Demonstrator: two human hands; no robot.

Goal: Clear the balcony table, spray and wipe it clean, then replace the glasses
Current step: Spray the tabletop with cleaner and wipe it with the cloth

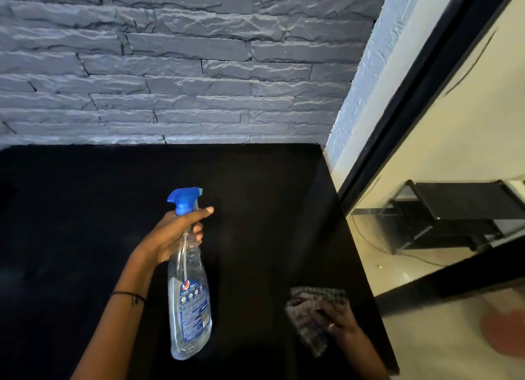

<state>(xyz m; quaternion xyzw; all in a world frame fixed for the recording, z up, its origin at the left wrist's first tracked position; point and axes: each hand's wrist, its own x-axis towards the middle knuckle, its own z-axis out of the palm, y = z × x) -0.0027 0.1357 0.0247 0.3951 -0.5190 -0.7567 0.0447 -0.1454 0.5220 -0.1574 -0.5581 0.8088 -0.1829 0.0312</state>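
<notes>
Holding the spray bottle point(189, 294) over the black counter point(85, 209) is the left hand point(173, 235). Its fingers are wrapped round the neck right below the blue trigger head, with the index finger poking out straight to the right under the nozzle. The bottle is clear plastic with clear liquid inside and a blue label low on the body. It hangs roughly upright, base tilted a bit toward the camera, about mid-counter. There's a thin dark band point(127, 296) on that wrist.

Over at the near right corner of the counter, the right hand point(338, 323) has a checked cloth point(309, 314) bunched under bent fingers, pressing it down on the surface. The cloth sticks out past the fingertips on the far side.

Behind the counter is a grey stacked-stone wall point(170, 67), butting right up against the back edge. On the right runs a black frame point(412, 110) with a glass pane, and through it you can see a low black shelf unit point(460, 209) on a pale floor.
</notes>
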